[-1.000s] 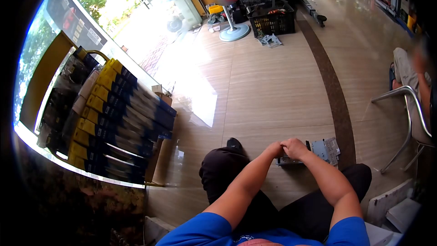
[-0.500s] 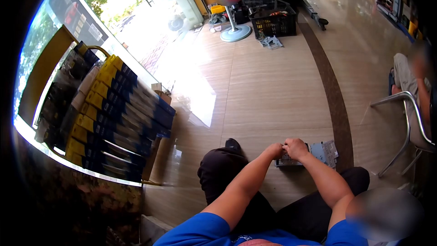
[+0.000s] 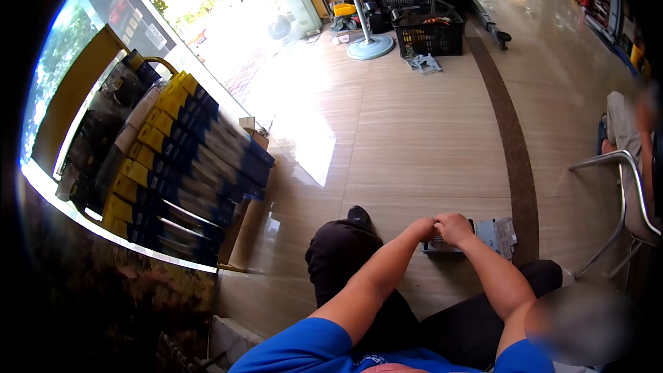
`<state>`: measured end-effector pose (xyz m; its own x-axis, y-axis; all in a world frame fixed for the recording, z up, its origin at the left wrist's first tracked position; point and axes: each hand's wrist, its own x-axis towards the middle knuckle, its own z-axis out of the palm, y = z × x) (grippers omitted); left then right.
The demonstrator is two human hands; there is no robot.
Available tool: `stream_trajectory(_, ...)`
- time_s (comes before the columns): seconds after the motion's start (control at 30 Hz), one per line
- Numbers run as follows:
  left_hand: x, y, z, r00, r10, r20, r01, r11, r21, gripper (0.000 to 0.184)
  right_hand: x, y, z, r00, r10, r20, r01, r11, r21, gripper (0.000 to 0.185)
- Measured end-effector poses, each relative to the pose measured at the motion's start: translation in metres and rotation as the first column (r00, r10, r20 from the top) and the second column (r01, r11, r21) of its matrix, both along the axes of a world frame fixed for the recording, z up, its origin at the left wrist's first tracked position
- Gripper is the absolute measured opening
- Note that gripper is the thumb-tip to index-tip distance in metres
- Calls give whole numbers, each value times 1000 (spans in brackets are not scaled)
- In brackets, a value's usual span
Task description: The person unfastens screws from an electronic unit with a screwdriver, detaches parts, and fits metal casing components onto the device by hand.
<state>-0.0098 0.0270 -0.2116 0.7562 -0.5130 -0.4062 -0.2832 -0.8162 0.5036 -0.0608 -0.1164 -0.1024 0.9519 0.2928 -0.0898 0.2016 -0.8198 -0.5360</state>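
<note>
On the floor between my legs lies a grey metal device (image 3: 494, 235) with perforated sections, its casing partly hidden by my hands and right forearm. My left hand (image 3: 423, 228) is closed over its left end. Close against it, my right hand (image 3: 454, 228) is also closed, with the fingertips of both hands meeting above the device. Whatever they pinch is too small and too covered to make out.
A display rack (image 3: 173, 159) of yellow-and-blue packets stands at left. Farther off are a standing fan (image 3: 371, 47), black crates (image 3: 431, 36) and metal pieces (image 3: 425, 63) on the floor. At right, a person sits near a metal-framed chair (image 3: 621, 159).
The camera view has shifted slightly, so the surroundings appear moved to the right. My hands stay together over the metal device, with little visible change in their grip.
</note>
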Motion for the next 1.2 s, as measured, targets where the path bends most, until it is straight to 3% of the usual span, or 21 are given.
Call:
stream_trajectory(0.13, 2, -1, -4, 996, -89, -3, 89, 996, 0, 34, 4, 2, 2, 999, 37, -24, -37, 999, -18, 18)
stream_trajectory(0.33, 1, 4, -21, 1000, -28, 8, 29, 993, -115, 32, 2, 4, 3, 999, 47, 0, -47, 999, -8, 18)
stream_trajectory(0.43, 6, 7, -19, 994, -27, -106, 16, 994, -104, 31, 1, 2, 6, 997, 30, -72, -35, 997, -66, 19)
stream_trajectory(0.47, 8, 7, 28, 994, -67, -91, 67, 998, 0, 40, 1, -1, 3, 998, -5, -60, 1, 998, -63, 20)
stream_trajectory(0.53, 24, 15, 79, 997, 67, 24, -67, 997, 23, 54, 6, -6, 7, 996, -55, -67, 50, 996, -76, 24)
stream_trajectory(0.6, 52, 34, 148, 939, 282, 196, -251, 953, -171, 57, 7, -10, 1, 996, -65, -60, 63, 997, -40, 24)
stream_trajectory(0.67, 73, 58, 238, 755, 572, 319, -361, 770, -526, 62, 9, -13, -11, 998, -58, 19, 58, 998, -1, 23)
stream_trajectory(0.7, 78, 71, 291, 629, 702, 333, -315, 622, -717, 64, 13, -13, -7, 998, -57, 12, 57, 998, -3, 23)
stream_trajectory(0.77, 67, 87, 389, 409, 870, 277, -12, 308, -951, 70, 9, -13, -2, 999, -25, -21, 25, 999, -27, 20)
stream_trajectory(0.8, 55, 86, 428, 342, 902, 263, 167, 217, -962, 73, 5, -12, -11, 991, -21, 134, 15, 999, 48, 16)
stream_trajectory(0.83, 48, 82, 454, 293, 907, 302, 420, 161, -893, 74, 9, -11, -20, 996, 11, 89, -12, 1000, 6, 14)
stream_trajectory(0.9, 43, 81, 463, 99, 862, 497, 377, 429, -821, 63, 7, -6, -16, 994, 31, 102, -33, 999, 19, 13)
stream_trajectory(1.0, 67, 83, 406, 320, 636, 703, 187, 685, -705, 43, 6, -1, -7, 998, 41, 46, -39, 999, -35, 18)
stream_trajectory(1.03, 71, 80, 376, 521, 504, 689, 44, 791, -611, 47, 5, 0, -9, 998, 35, 58, -33, 999, -30, 21)
stream_trajectory(1.07, 75, 78, 345, 710, 334, 619, -67, 908, -413, 52, 4, 1, -5, 997, 65, 48, -63, 997, -49, 23)
stream_trajectory(1.1, 79, 75, 315, 846, 165, 507, -88, 981, -172, 57, 2, 2, 1, 995, 91, 35, -88, 994, -67, 26)
stream_trajectory(1.13, 80, 69, 280, 917, -10, 400, 5, 1000, 12, 57, 1, 0, -6, 995, 90, 34, -89, 996, -18, 27)
stream_trajectory(1.2, 72, 69, 215, 950, -222, 220, 178, 963, 204, 58, -5, -3, -2, 996, 74, 43, -74, 997, -10, 27)
